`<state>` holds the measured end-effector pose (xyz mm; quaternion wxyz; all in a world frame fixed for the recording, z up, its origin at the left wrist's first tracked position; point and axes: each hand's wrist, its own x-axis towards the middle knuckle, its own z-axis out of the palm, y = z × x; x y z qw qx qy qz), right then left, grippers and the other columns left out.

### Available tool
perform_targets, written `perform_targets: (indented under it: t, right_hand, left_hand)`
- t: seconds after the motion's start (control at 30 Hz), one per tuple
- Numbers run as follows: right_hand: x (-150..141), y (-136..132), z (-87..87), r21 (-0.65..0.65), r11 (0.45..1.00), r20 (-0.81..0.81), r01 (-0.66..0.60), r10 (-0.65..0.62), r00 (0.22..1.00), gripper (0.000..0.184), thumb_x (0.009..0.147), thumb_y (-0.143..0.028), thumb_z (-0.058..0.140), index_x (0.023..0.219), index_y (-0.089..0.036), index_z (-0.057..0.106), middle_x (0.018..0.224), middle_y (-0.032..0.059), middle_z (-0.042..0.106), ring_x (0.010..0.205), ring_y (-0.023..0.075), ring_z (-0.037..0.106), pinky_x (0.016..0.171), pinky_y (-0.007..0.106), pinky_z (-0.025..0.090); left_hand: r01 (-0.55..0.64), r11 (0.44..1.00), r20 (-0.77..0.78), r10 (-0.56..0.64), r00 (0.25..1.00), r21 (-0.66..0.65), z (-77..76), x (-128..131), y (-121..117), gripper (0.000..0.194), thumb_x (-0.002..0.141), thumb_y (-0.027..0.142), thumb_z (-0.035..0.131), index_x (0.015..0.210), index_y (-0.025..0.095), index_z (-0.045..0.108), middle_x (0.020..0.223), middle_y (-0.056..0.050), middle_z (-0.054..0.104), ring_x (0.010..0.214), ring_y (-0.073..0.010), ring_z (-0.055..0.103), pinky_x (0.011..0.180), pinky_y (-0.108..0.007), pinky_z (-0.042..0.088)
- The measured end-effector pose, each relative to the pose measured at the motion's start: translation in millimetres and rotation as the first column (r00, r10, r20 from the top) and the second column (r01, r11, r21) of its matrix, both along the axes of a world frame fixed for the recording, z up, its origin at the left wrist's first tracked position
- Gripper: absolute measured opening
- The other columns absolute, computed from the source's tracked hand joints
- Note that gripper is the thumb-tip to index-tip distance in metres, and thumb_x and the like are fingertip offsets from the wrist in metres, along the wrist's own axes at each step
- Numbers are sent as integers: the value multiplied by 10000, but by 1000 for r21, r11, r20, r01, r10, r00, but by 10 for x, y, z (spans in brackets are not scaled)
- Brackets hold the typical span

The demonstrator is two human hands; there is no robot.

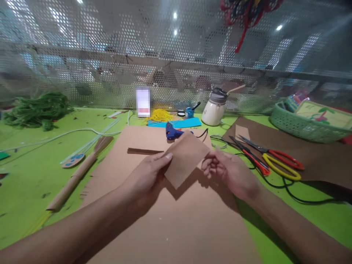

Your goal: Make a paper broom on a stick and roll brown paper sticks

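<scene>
A square piece of brown paper (pixel 186 158) is held up in the middle, one corner toward me. My left hand (pixel 151 172) pinches its left corner, thumb on top. At the right corner, the curled fingers of my right hand (pixel 225 170) grip the paper; the fingertips are partly hidden. Beneath both hands lies a large brown paper sheet (pixel 165 223). A blue glue gun (pixel 173 132) rests just beyond the square, its front partly covered by it. Left of the square, a stack of narrow dark brown paper strips (pixel 145 151) lies on the sheet.
Scissors (pixel 275 152), a red-handled cutter (pixel 251 156) and a black cable (pixel 305 201) lie at right, near a green basket (pixel 310 126). A white bottle (pixel 213 110) stands behind. At left are a rolled paper tube (pixel 74 179) and green raffia (pixel 38 108). Perforated metal mesh (pixel 170 55) closes the back.
</scene>
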<state>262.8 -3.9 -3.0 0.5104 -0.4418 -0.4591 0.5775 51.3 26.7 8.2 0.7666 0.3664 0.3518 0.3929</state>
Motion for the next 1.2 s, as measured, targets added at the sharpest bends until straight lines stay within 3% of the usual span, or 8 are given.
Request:
perform_targets:
  t: [0.17, 0.27, 0.37, 0.43, 0.6, 0.7, 0.87, 1.2]
  right_hand:
    - [-159, -73, -29, 41, 999, 163, 17, -24, 986, 339, 791, -460, 725, 686, -144, 663, 704, 36, 644, 662, 141, 567, 638, 274, 466]
    - [-124, -83, 8, 47, 999, 95, 21, -26, 995, 286, 799, -432, 721, 767, -149, 688, 767, 40, 678, 718, 161, 603, 693, 295, 486]
    - [-1, -68, 57, -96, 977, 83, -192, 200, 976, 293, 814, -425, 702, 891, -142, 688, 806, 46, 681, 710, 158, 610, 665, 285, 480]
    - [48, -75, 82, -208, 893, 175, -400, 436, 883, 289, 826, -412, 681, 781, -129, 645, 685, 7, 606, 581, 108, 526, 549, 230, 405]
    - [-24, -153, 115, -288, 752, 365, -593, 658, 658, 325, 880, -332, 572, 619, -180, 452, 570, -63, 395, 485, 59, 320, 442, 206, 222]
    - [-30, -142, 115, -274, 823, 440, -497, 567, 696, 263, 833, -331, 624, 656, -179, 501, 598, -53, 459, 513, 78, 384, 458, 210, 267]
    - [109, -12, 94, -105, 980, 489, -172, 201, 849, 231, 733, -347, 741, 733, -146, 627, 673, -13, 578, 620, 118, 495, 557, 224, 363]
    - [11, -52, -17, -67, 993, 293, -92, 108, 950, 227, 752, -376, 764, 818, -159, 745, 761, 10, 674, 682, 120, 550, 606, 219, 407]
  left_hand:
    - [90, 995, 63, -92, 994, 33, -65, 69, -140, 263, 913, 298, 577, 1034, 98, 698, 917, -122, 733, 746, -187, 665, 737, -309, 528]
    - [166, 986, 31, -167, 985, 26, -69, 39, -179, 347, 904, 402, 583, 1044, 106, 698, 910, -122, 709, 725, -173, 640, 671, -285, 504]
    - [-26, 998, -56, 29, 998, 56, 15, -28, -98, 368, 858, 488, 617, 1079, 201, 682, 1031, -70, 676, 804, -156, 626, 697, -261, 487]
    - [-87, 985, -170, 112, 979, 150, 78, -43, -47, 364, 792, 461, 702, 1055, 210, 680, 1046, -51, 666, 808, -145, 613, 696, -246, 470]
    - [292, 954, -392, -247, 886, 60, 84, 46, -122, 233, 686, 344, 755, 764, 134, 693, 631, -14, 624, 558, -125, 523, 536, -243, 376]
    - [318, 943, -518, -223, 826, 99, 49, 59, -147, 193, 669, 312, 728, 652, 129, 669, 567, 2, 595, 512, -108, 481, 508, -236, 337]
    - [144, 987, -333, -112, 936, 74, -112, -8, -52, 247, 656, 336, 753, 594, 157, 594, 480, 31, 538, 450, -100, 463, 498, -243, 352]
    - [148, 989, -123, -148, 981, -7, -157, 2, -82, 224, 713, 259, 775, 894, 130, 747, 746, -62, 714, 713, -196, 651, 721, -337, 474]
